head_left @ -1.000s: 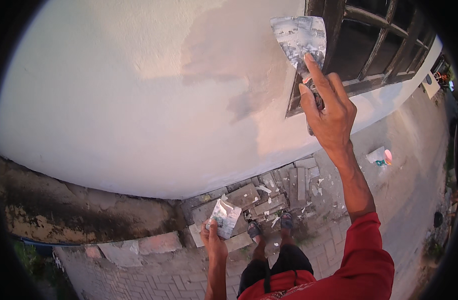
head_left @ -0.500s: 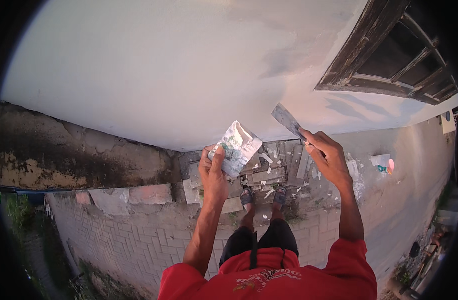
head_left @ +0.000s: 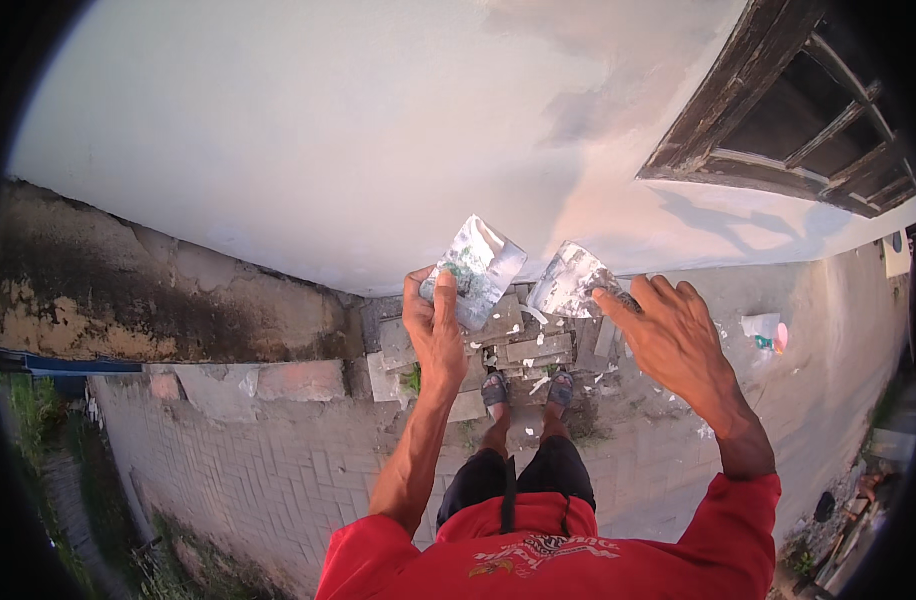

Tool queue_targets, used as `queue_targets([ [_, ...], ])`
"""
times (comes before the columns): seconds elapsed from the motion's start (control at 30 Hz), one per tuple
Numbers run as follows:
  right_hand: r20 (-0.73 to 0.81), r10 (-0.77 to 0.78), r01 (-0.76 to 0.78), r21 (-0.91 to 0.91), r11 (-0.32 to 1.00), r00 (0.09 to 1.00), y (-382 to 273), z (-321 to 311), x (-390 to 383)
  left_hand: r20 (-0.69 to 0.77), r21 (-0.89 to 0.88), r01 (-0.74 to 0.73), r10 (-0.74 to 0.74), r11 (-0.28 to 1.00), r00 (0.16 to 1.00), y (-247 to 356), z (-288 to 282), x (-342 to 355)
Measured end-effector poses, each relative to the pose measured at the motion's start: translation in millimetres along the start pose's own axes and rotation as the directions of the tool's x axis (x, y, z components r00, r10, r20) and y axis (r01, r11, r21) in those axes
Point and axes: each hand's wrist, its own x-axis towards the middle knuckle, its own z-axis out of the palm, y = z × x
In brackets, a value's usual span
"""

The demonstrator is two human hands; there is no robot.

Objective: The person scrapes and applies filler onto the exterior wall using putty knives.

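Note:
My left hand (head_left: 433, 325) grips a square, silvery plate (head_left: 478, 255), its face smeared with white putty and thicker near the top corner. My right hand (head_left: 673, 345) is closed on a wide putty knife (head_left: 568, 275), index finger laid along its stained blade; the handle is hidden under the fingers. The blade is a short gap to the right of the plate. Both tools are at waist-to-chest height, in front of the off-white plastered wall (head_left: 278, 120), whose upper right part has a greyish patch.
A weathered wooden window (head_left: 698, 140) is at the upper right. A stained low ledge (head_left: 128, 280) runs along the left. Broken boards and white flakes (head_left: 538, 350) lie around my sandalled feet (head_left: 495, 390) on paving. A white-and-pink object (head_left: 763, 328) lies at right.
My right hand has come down from beside the window to near the plate, its blade turning broad side up. My left hand has risen with the plate. The view has tilted downward.

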Motion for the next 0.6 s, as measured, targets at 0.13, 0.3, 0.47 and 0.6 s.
queue_targets([
  [0.13,-0.021,0.317,-0.286,0.384,0.878,0.948,21.9,3.3,1.6,-0.036,-0.052,-0.069,0.067,0.996,0.997,-0.9,-21.4,0.6],
  [0.3,-0.502,0.658,-0.127,0.733,0.668,0.561,11.6,47.3,57.9,-0.076,-0.041,-0.022,0.019,0.999,0.997,-31.5,-45.4,-15.3],
  [0.47,-0.653,0.698,-0.066,0.715,0.696,0.293,-14.2,74.5,145.9,-0.121,-0.035,0.077,-0.081,0.996,0.989,-42.8,-63.5,-38.3],
  [0.6,-0.622,0.765,0.001,0.776,0.631,0.167,-29.5,87.7,208.6,-0.142,-0.036,0.097,-0.101,0.995,0.985,-55.3,-93.2,-51.9],
])
